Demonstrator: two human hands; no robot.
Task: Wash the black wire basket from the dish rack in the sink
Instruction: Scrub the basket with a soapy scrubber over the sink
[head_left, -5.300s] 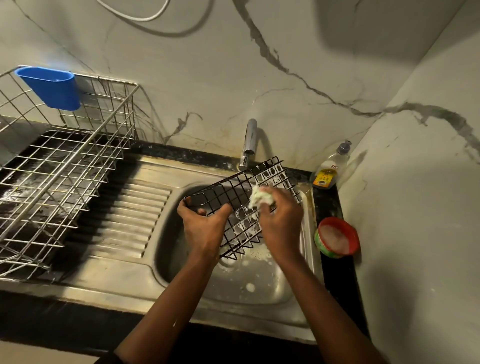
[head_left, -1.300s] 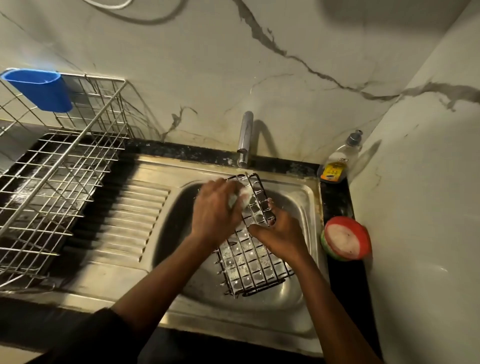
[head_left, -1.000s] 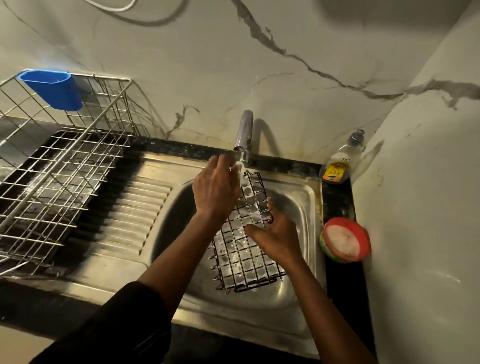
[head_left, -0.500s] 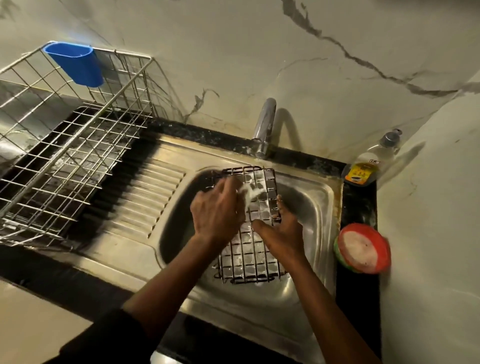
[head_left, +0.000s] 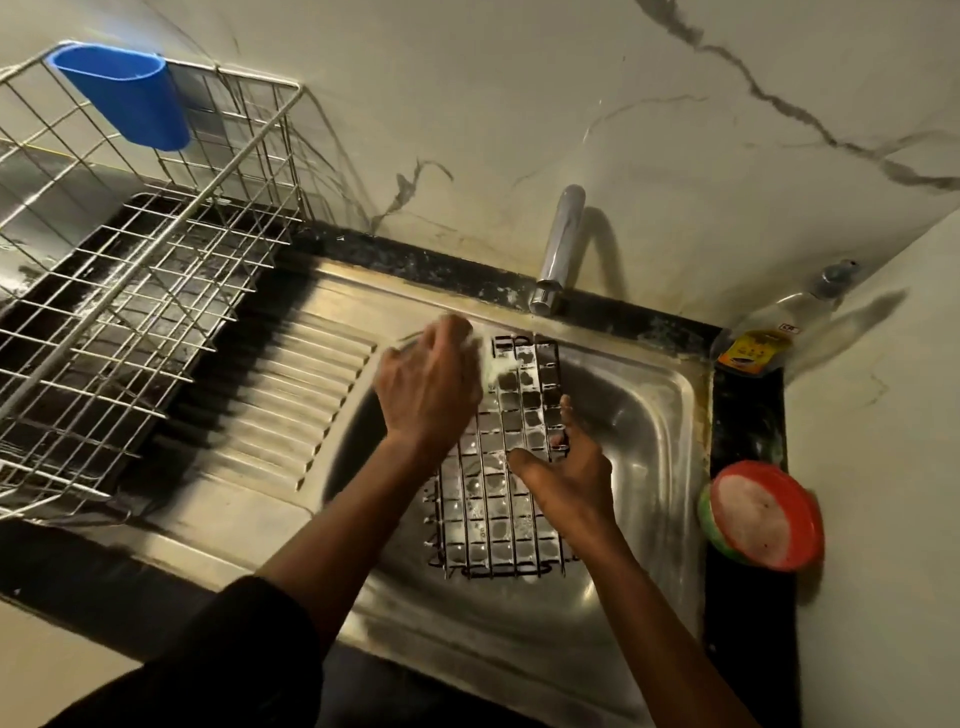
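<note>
So the black wire basket (head_left: 498, 499) is down in the sink (head_left: 649, 415), all soapy, with its long side running from the near rim straight back toward the tap (head_left: 558, 249). The right hand (head_left: 566, 478) grips its right edge about midway, thumb across the grid. The left hand (head_left: 428, 389) is curled round a sudsy scrub pad (head_left: 491, 358) at the far left corner.

No legible text. Only label: yellow-orange sticker (head_left: 753, 354) on soap bottle (head_left: 774, 317), beyond right hand (head_left: 566, 478), further right, in corner. Print blurred. Small white tag (head_left: 789, 328) above sticker, characters unreadable.
</note>
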